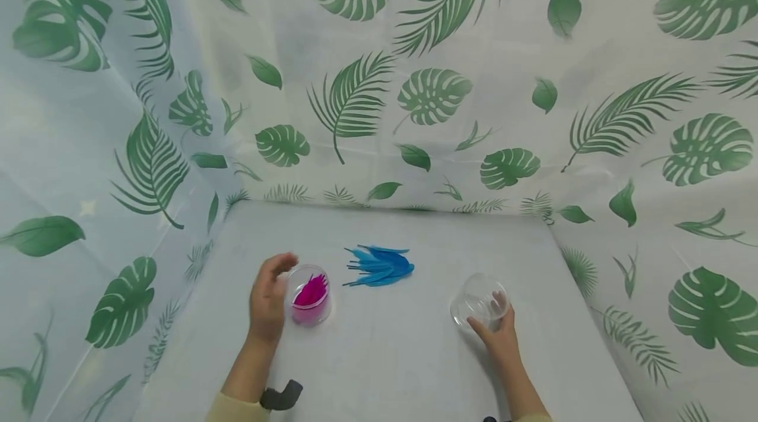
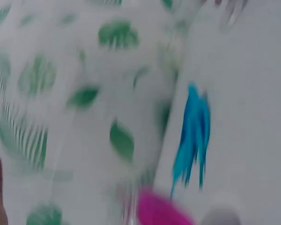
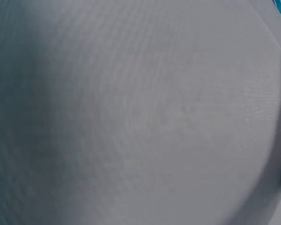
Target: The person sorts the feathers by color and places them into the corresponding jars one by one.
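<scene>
A clear round container (image 1: 310, 316) holding bright pink feathers (image 1: 311, 290) stands on the table at the left. Just to its left is my left hand (image 1: 268, 303), fingers loosely bent and nothing in the grasp; the left wrist view has only a bit of this hand at its left edge. On the right, my right hand (image 1: 500, 333) grips a second clear container (image 1: 476, 300), tilted, between thumb and fingers. Nothing can be made out inside it. Between the hands, farther back, lies a bunch of blue feathers (image 1: 379, 266), also seen in the left wrist view (image 2: 193, 133).
The white table (image 1: 403, 356) meets a leaf-printed sheet (image 1: 379, 112) at its back and sides. A black band (image 1: 281, 395) is on the left wrist. The right wrist view is mostly a blurred pale surface (image 3: 154, 112).
</scene>
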`<state>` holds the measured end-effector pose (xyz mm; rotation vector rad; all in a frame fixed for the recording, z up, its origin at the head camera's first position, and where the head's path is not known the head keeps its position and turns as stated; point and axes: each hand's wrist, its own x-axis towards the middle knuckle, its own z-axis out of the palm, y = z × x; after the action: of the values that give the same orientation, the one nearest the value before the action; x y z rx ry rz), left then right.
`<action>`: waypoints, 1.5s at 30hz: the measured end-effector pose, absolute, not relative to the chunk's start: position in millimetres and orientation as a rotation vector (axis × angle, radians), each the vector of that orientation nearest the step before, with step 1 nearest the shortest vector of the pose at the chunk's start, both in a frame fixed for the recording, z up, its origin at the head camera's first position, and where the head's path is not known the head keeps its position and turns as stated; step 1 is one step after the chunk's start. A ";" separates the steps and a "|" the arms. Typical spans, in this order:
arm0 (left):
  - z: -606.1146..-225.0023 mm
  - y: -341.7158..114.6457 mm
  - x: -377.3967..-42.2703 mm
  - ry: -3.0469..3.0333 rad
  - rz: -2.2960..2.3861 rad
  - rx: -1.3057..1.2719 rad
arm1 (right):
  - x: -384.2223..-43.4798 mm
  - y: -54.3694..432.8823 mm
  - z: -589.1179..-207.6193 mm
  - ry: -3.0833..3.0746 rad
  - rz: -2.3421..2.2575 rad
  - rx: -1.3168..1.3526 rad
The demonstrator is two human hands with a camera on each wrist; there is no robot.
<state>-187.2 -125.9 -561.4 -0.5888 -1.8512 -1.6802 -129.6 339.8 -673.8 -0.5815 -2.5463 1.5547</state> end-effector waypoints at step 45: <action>-672.8 -29.1 -239.6 -2.953 -0.826 -0.576 | -133.3 338.0 -675.1 -2.549 1.502 -0.597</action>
<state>-239.6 -29.1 -672.8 -0.5764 -2.9535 -0.8260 -133.3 338.0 -675.1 -0.5965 -2.5490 1.5023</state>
